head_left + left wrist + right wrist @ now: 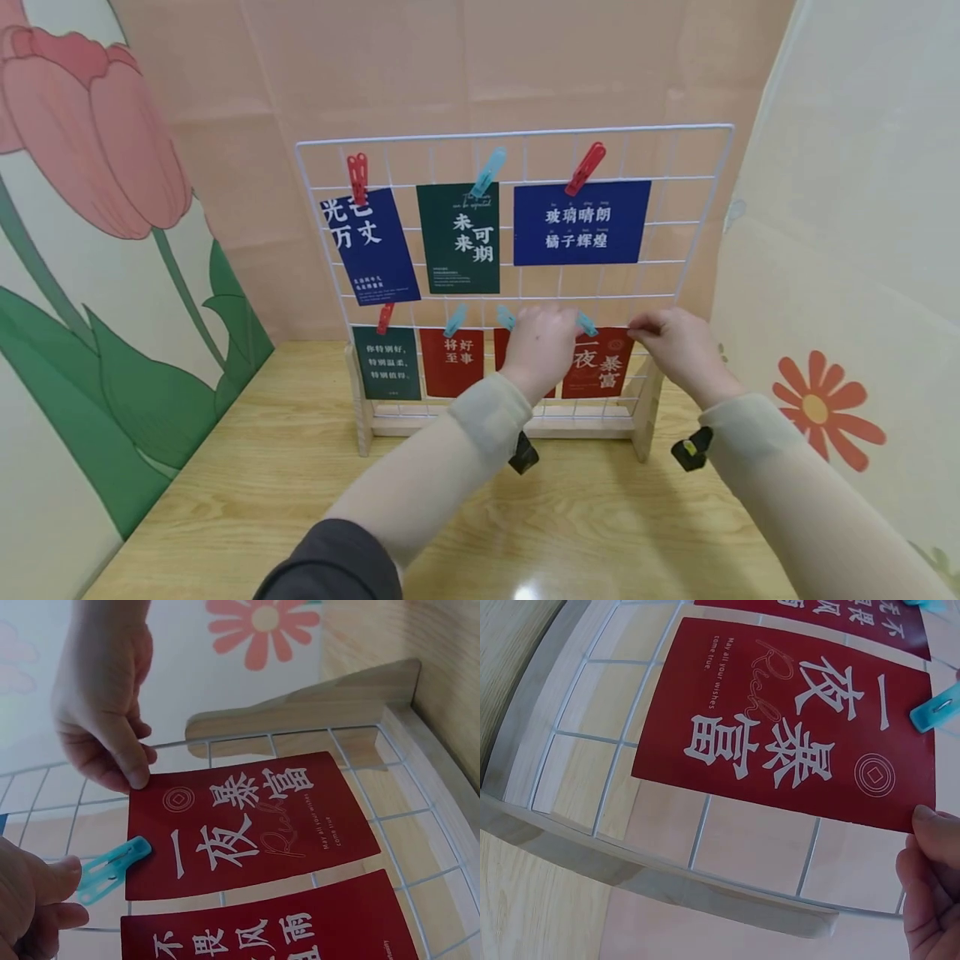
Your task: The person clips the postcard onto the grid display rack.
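Note:
In the head view my left hand is at the lower row of a white wire grid rack. Its thumb and finger pinch the handle end of a light-blue clothespin, whose tip lies over the top edge of a red card with white characters. My right hand pinches that card's upper right corner between thumb and finger, as the right wrist view shows too. The card lies against the wires. Another red card beside it is partly hidden behind my left hand in the head view.
A blue card, a green card and a wide blue card hang above from clothespins. Lower left are a green card and a red card. The rack stands on a wooden table near a flowered wall.

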`<action>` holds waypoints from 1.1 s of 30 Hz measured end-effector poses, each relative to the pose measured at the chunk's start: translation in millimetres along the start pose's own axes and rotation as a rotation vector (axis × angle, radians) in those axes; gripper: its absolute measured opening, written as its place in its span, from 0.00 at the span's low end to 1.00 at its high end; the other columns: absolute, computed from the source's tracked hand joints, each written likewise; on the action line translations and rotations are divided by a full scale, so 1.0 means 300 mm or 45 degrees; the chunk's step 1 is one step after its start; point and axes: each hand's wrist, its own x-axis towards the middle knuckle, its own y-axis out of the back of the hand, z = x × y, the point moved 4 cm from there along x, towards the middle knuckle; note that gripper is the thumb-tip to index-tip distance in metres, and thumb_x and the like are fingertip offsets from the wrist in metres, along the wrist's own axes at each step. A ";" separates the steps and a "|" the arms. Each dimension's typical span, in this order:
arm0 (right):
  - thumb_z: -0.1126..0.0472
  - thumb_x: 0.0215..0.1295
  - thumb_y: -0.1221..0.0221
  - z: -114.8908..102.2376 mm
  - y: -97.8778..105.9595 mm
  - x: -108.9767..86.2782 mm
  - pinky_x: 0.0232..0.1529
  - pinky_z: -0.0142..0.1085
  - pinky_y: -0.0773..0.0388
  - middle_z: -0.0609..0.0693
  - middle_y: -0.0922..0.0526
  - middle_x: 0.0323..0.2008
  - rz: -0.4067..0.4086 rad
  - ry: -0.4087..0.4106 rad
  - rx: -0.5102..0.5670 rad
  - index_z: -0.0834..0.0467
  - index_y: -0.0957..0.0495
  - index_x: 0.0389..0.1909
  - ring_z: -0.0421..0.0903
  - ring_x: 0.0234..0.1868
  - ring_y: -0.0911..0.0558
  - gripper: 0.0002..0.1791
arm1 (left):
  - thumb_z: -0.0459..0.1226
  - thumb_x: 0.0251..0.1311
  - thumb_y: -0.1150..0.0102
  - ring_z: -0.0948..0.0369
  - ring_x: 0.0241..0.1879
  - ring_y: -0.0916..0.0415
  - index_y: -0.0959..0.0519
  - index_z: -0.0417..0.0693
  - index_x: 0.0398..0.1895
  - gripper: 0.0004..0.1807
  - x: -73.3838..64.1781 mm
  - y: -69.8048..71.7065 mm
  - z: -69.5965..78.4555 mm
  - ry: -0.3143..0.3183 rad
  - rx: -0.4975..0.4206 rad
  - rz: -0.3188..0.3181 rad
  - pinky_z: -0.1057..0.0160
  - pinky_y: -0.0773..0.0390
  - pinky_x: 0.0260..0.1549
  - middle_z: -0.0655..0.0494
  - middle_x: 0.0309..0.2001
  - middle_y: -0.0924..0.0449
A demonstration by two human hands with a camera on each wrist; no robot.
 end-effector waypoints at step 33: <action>0.61 0.66 0.41 -0.027 0.000 -0.051 0.36 0.54 0.26 0.64 0.20 0.39 0.042 0.107 -0.152 0.68 0.20 0.50 0.59 0.38 0.23 0.16 | 0.45 0.63 0.39 0.63 0.48 0.28 0.18 0.55 0.53 0.16 -0.259 -0.029 -0.186 -0.013 -0.423 -0.224 0.58 0.30 0.51 0.64 0.47 0.18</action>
